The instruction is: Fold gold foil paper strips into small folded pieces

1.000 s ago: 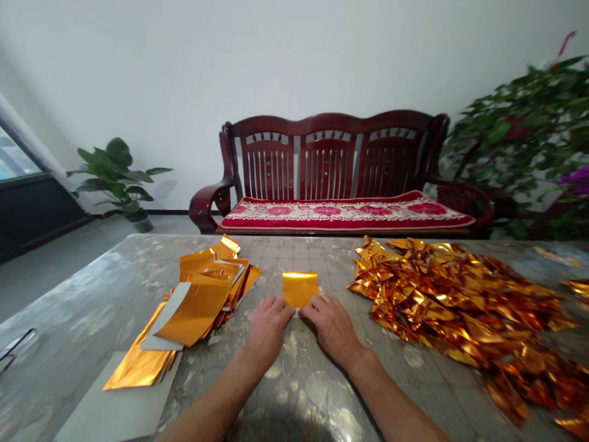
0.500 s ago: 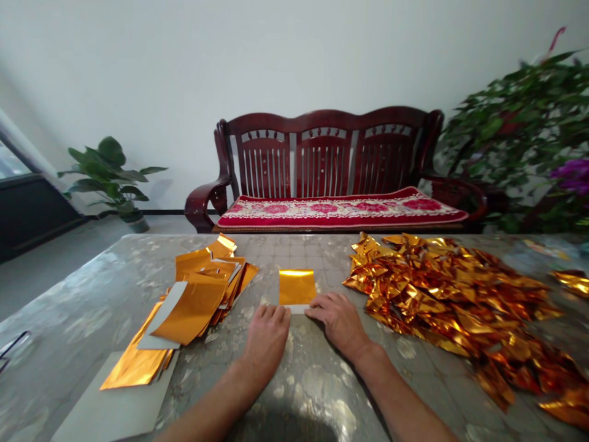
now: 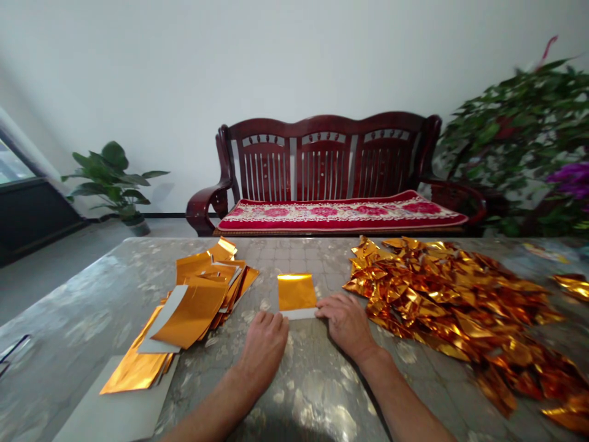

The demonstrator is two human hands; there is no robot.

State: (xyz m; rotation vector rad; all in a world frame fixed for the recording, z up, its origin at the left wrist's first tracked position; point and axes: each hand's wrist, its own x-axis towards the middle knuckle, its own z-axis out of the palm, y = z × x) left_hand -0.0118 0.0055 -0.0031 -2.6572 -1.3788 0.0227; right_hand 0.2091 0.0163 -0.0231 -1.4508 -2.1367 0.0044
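A small sheet of gold foil paper (image 3: 296, 291) lies on the table between my hands. Its near edge is turned up into a narrow white strip. My left hand (image 3: 267, 336) is closed at the left end of this strip, fingers curled. At the right end, my right hand (image 3: 343, 319) pinches the strip's corner between thumb and fingers. The fingertips of both hands are partly hidden. To the left is a loose stack of gold foil sheets (image 3: 196, 310) with white backs. A wide heap of folded gold foil pieces (image 3: 442, 294) spreads out on the right.
The table (image 3: 304, 393) has a grey patterned cover. A pale board (image 3: 119, 411) lies under the stack's near end. A thin dark object (image 3: 16, 348) is at the left edge. Beyond stand a wooden bench (image 3: 322, 162), a potted plant (image 3: 115, 184) and leafy greenery (image 3: 519, 135).
My right hand has shifted slightly right along the strip, and my left hand slightly left, so more of the white strip shows between them. The view has tilted up a little.
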